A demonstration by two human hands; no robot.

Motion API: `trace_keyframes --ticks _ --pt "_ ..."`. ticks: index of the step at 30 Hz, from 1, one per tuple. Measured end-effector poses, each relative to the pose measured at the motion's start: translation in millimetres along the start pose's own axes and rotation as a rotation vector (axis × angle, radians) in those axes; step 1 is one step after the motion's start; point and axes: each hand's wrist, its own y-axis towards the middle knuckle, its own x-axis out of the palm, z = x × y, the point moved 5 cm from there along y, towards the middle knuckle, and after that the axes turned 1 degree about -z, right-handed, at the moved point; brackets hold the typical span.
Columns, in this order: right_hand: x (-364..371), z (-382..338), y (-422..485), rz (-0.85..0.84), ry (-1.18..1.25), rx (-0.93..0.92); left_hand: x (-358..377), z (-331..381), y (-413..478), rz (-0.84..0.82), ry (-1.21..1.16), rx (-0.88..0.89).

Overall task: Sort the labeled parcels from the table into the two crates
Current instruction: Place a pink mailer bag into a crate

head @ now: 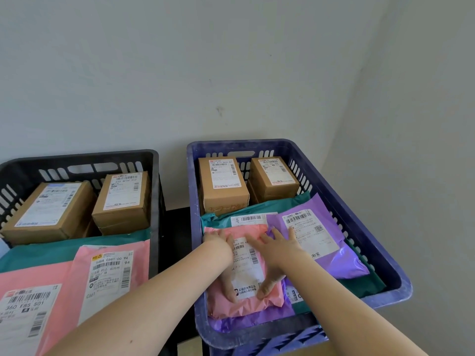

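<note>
A pink labeled parcel (231,309) lies on top of the pile in the blue crate (303,147) on the right. My left hand (221,253) and my right hand (277,253) both rest flat on it, palms down, fingers spread, thumbs near its front edge. Neither hand wraps around it. Beside it lies a purple parcel (334,265), overlapping a teal parcel (226,217). Two brown boxes (223,181) (275,176) stand at the crate's far end. More purple wrapping shows under the pink parcel.
The black crate (77,158) on the left holds two brown boxes (48,209) (123,199), a teal parcel (77,247) and two pink parcels (110,268) (25,304). A narrow dark gap separates the crates. A grey wall stands directly behind them.
</note>
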Motion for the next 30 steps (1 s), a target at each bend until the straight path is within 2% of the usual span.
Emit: trace_keyframes --ticks 4,10,12,15,18,22,25,30 --pt "-3.2 -2.9 -6.1 0.009 0.007 0.004 -3.5 3.1 -16.6 -0.019 0.053 0.022" --pt "-11.5 -1.8 -22.2 0.061 0.125 -0.021 -14.9 -1.8 -28.5 0.110 -0.013 0.041" --pt "-19.4 -0.4 -29.0 0.108 0.204 -0.052 -25.0 -7.4 -36.7 0.203 -0.049 0.069" --pt "-36.0 0.1 -34.8 0.235 0.258 -0.072 -38.9 -26.4 -56.9 0.434 -0.152 0.066" --pt "-57.1 -6.0 -38.9 0.461 0.298 -0.079 -47.2 -50.6 -80.6 0.716 -0.301 0.037" --pt "-81.8 -26.8 -47.2 0.748 0.401 -0.133 -40.4 -76.3 -106.8 0.936 -0.456 -0.060" --pt "-93.8 -48.0 -50.5 0.816 0.431 -0.188 -24.5 -90.8 -124.4 1.059 -0.517 -0.155" --pt "-105.5 -88.2 -56.9 0.835 0.488 -0.341 9.9 -115.3 -150.3 1.148 -0.604 -0.317"
